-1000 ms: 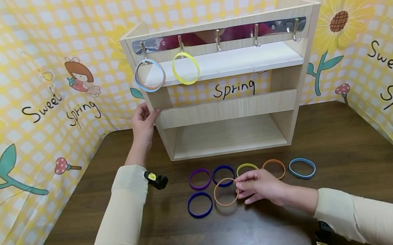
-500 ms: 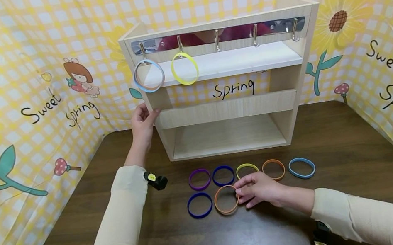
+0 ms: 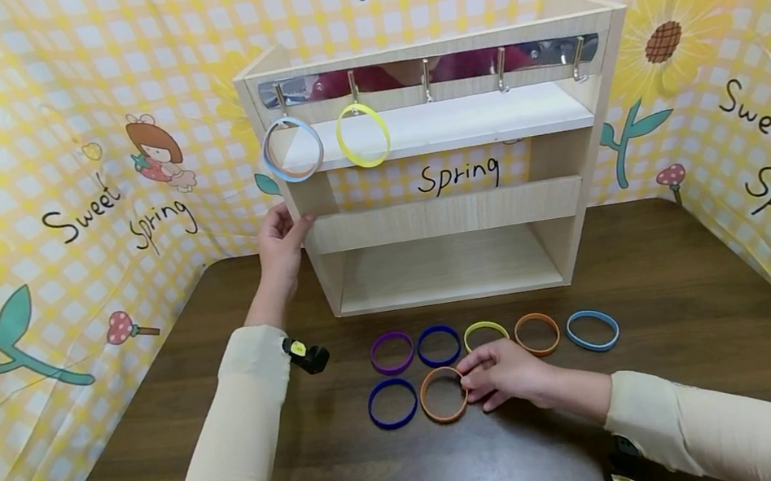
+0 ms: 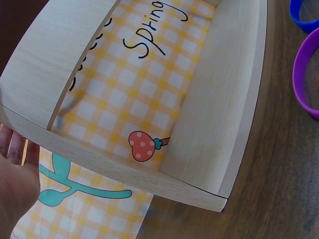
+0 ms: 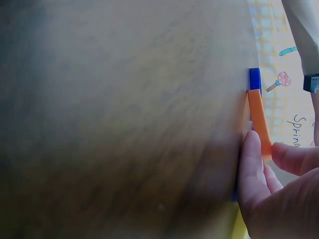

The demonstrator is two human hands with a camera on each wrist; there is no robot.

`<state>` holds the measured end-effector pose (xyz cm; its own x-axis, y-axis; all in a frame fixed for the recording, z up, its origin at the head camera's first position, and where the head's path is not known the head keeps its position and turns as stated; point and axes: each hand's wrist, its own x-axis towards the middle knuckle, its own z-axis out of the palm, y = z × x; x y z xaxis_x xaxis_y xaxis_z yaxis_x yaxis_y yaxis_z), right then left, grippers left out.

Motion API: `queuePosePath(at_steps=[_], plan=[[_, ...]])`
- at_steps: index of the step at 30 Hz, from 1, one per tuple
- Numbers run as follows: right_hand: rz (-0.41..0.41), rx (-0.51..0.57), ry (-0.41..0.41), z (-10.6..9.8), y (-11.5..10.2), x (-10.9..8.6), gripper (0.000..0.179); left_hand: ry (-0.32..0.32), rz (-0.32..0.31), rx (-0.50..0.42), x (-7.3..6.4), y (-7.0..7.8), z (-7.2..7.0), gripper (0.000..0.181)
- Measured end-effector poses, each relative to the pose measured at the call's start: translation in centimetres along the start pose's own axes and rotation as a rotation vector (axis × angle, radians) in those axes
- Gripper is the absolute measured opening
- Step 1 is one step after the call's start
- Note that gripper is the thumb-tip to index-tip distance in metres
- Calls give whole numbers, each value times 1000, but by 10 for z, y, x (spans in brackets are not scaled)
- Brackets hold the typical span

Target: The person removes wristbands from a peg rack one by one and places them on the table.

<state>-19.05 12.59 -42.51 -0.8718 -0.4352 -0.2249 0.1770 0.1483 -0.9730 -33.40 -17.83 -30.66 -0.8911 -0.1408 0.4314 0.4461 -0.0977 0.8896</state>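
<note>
My right hand (image 3: 504,376) pinches an orange silicone wristband (image 3: 423,399) by its right side, low over the table. In the right wrist view, that orange band stands tilted on edge between thumb and fingers, beside a blue band (image 5: 254,78). My left hand (image 3: 278,243) grips the left side panel of the wooden shelf (image 3: 448,215), thumb at the front edge. From the left wrist view, its fingers (image 4: 17,147) show along the panel. On the shelf's hooks hang a light blue wristband (image 3: 297,177), a brownish one overlapping it, and a yellow one (image 3: 367,163).
Left of the held band lies a dark blue wristband (image 3: 395,426). Behind it runs a row: purple (image 3: 395,371), dark blue (image 3: 441,364), yellow (image 3: 484,324), orange (image 3: 539,353) and light blue (image 3: 596,348). The shelf's metal hook strip (image 3: 464,65) spans its top.
The right hand has lowered the orange wristband toward the table, beside the front dark blue one, tipping it flatter. My left hand keeps its place on the shelf.
</note>
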Motion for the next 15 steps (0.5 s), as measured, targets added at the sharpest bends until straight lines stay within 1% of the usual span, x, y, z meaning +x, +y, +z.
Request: queuePosePath(at_steps=[8, 15], plan=[[2, -56, 53, 5, 0, 1, 26, 6, 2, 5, 0, -1, -1, 20], [6, -83, 72, 6, 0, 2, 24, 7, 1, 11, 1, -1, -1, 19]])
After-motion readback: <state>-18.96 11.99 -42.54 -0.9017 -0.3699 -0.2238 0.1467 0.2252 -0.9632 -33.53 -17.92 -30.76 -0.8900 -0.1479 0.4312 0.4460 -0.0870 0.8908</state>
